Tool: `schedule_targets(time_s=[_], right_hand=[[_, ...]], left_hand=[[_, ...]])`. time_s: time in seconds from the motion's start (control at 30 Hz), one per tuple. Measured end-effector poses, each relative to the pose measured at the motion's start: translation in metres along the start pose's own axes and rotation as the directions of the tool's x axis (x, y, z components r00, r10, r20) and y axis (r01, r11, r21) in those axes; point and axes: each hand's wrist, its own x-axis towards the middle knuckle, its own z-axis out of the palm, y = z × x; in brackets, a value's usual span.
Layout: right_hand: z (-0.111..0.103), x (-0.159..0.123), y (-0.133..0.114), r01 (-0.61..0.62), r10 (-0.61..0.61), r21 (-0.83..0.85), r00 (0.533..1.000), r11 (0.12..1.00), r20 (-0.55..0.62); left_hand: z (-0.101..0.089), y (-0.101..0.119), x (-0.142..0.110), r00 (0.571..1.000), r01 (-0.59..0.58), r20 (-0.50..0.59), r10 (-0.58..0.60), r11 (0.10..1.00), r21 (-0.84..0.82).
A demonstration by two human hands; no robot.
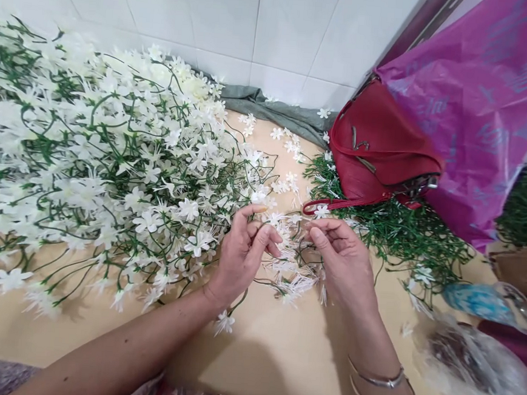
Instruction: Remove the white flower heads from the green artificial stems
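Two bare hands meet over a beige table [278, 357], fingers curled together on a thin green sprig [285, 266] of artificial white blossoms. The left hand [241, 253] pinches the sprig between thumb and bent fingers; the right hand [343, 261] closes its fingertips on the same sprig just beside it (exactly which stem each finger grips cannot be told among the petals). Two silver bangles [382, 392] ring the right wrist.

Taking the sprig as the landmark: to its left and behind it spreads a large heap of white flower stems [112, 149], covering most of that side of the table. A single loose blossom [225, 322] lies just in front of it, near the left wrist. Behind it to the right sits a red handbag [377, 145], its strap trailing toward the sprig, resting on a pile of bare green stems [406, 233]. Further right hangs a purple plastic bag [480, 105]. To the near right of the sprig lie a clear plastic bag [473, 372] and a glass vessel [492, 301].
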Motion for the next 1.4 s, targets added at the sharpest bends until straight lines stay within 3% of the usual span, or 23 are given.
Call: schedule_targets(time_s=[0.1,0.2,0.3,0.4,0.53,0.63,0.77,0.97,1.07,1.13,1.3,1.4], right_hand=[[-0.004,0.006,-0.002,0.131,-0.135,-0.250,0.991,0.959,0.003],[-0.001,0.015,0.000,0.301,-0.271,-0.554,0.953,0.776,0.139],[0.006,0.026,0.001,0.405,-0.318,-0.690,0.912,0.600,0.259],[0.010,0.029,-0.008,0.443,-0.377,-0.715,0.887,0.540,0.266],[0.011,0.013,-0.029,0.526,-0.522,-0.602,0.829,0.601,0.202],[0.011,-0.006,-0.035,0.619,-0.545,-0.527,0.778,0.582,0.313],[0.007,-0.019,-0.029,0.700,-0.558,-0.504,0.712,0.507,0.427],[-0.003,-0.002,-0.021,0.560,-0.513,-0.551,0.819,0.619,0.256],[-0.001,0.011,-0.016,0.535,-0.436,-0.581,0.843,0.613,0.315],[0.005,0.019,-0.012,0.556,-0.372,-0.615,0.831,0.560,0.413],[0.015,0.035,-0.010,0.679,-0.210,-0.684,0.733,0.266,0.647],[0.008,0.039,-0.014,0.683,-0.187,-0.683,0.729,0.258,0.658]], left_hand=[[0.002,0.002,-0.001,0.998,-0.057,-0.034,0.054,0.996,-0.071],[0.001,0.004,-0.002,0.989,-0.147,-0.041,0.145,0.987,-0.065],[-0.002,0.006,-0.002,0.972,-0.234,0.040,0.231,0.967,0.098],[-0.006,0.007,-0.001,0.978,-0.207,0.057,0.199,0.953,0.223],[-0.007,0.007,0.000,0.999,-0.050,0.008,0.049,0.988,0.146],[-0.007,0.009,0.000,0.992,0.052,0.110,-0.061,0.995,0.086],[-0.006,0.013,0.002,0.982,0.121,0.137,-0.127,0.991,0.048],[-0.005,0.019,0.011,0.994,0.081,-0.066,-0.090,0.988,-0.130],[-0.005,0.021,0.013,0.986,0.045,-0.150,-0.076,0.979,-0.196],[-0.004,0.021,0.012,0.983,0.051,-0.163,-0.087,0.975,-0.215],[-0.005,0.020,0.011,0.986,0.092,-0.123,-0.115,0.980,-0.176],[-0.006,0.019,0.012,0.983,0.112,-0.126,-0.131,0.982,-0.149]])
